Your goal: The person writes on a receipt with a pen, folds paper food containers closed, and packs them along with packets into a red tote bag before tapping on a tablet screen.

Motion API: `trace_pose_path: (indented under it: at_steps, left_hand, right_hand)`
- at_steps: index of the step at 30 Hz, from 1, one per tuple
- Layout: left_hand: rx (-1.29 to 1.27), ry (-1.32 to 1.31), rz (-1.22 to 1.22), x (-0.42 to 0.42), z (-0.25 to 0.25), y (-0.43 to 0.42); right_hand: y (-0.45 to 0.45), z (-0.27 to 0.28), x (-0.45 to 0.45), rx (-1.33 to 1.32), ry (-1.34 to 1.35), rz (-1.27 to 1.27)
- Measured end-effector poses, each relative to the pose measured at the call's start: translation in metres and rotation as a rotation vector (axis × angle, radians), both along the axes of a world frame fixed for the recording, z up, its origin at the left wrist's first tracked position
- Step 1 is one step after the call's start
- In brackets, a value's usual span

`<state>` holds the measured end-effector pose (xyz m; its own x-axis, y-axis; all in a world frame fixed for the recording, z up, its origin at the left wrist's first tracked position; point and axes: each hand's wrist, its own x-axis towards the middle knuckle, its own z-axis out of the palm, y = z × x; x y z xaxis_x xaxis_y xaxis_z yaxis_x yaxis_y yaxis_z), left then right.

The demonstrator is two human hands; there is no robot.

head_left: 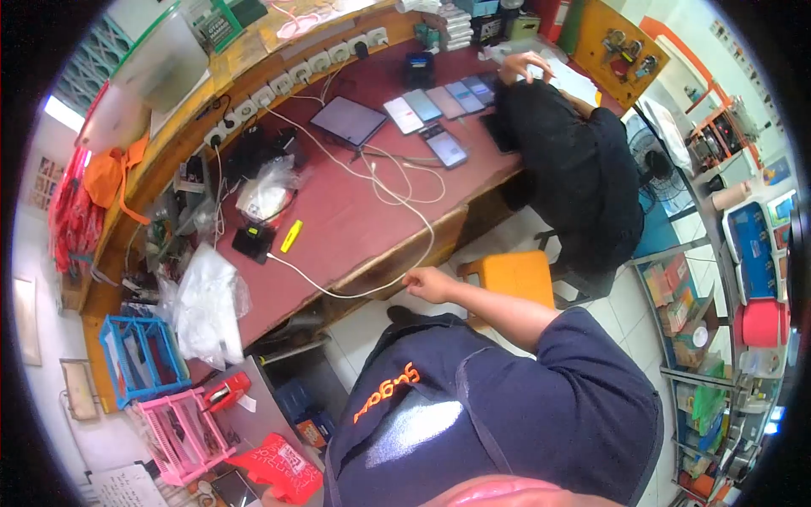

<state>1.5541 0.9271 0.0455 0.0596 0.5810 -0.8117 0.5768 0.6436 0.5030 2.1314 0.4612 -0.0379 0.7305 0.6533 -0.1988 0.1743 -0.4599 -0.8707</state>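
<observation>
My right hand (429, 286) reaches out at the front edge of the red-topped counter (329, 228), with its fingers curled in. A long white cable (355, 294) loops past the fingertips; whether they touch it is unclear. That cable runs to a small black device (252, 243) lying near a yellow highlighter (291, 236). At the bottom left, a skin-coloured patch that looks like part of my left hand (263, 492) shows beside a red printed pouch (287, 469). Its fingers are too hidden to read.
A tablet (348, 122) and several phones (446, 145) lie on the counter. A person in black (574, 160) leans over its far end. An orange stool (511, 279) stands close to my arm. Blue (144, 359) and pink racks (184, 435) stand at left.
</observation>
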Motion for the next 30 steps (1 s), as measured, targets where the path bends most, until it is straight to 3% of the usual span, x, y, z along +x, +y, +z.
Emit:
trace_pose_path:
  at_steps: [2,4,8,11,13,16,26,30]
  left_hand:
    - [0.020,0.022,0.010,0.018,0.003,0.000]
    - [0.041,0.026,0.025,0.036,0.008,0.002]
    - [0.066,0.034,0.066,0.068,0.009,0.012]
    - [0.077,0.045,0.096,0.086,0.008,0.022]
    - [0.084,0.054,0.121,0.095,0.007,0.030]
    - [0.094,0.066,0.149,0.103,0.013,0.039]
    - [0.117,0.053,0.301,0.050,0.012,0.038]
    - [0.119,-0.034,0.349,-0.009,0.002,0.026]
  right_hand:
    - [0.015,-0.007,0.019,0.005,0.035,0.004]
    - [0.029,-0.020,0.034,0.101,-0.159,-0.213]
    - [0.027,-0.040,0.094,-0.225,-0.504,-0.764]
    - [0.014,-0.032,0.141,-0.624,-0.408,-1.007]
    - [0.009,-0.041,0.165,-0.695,-0.141,-1.012]
    - [0.018,-0.034,0.169,-0.752,-0.079,-1.009]
    - [0.024,-0.057,0.169,-0.749,-0.264,-1.119]
    - [0.026,-0.054,0.168,-0.803,-0.294,-1.015]
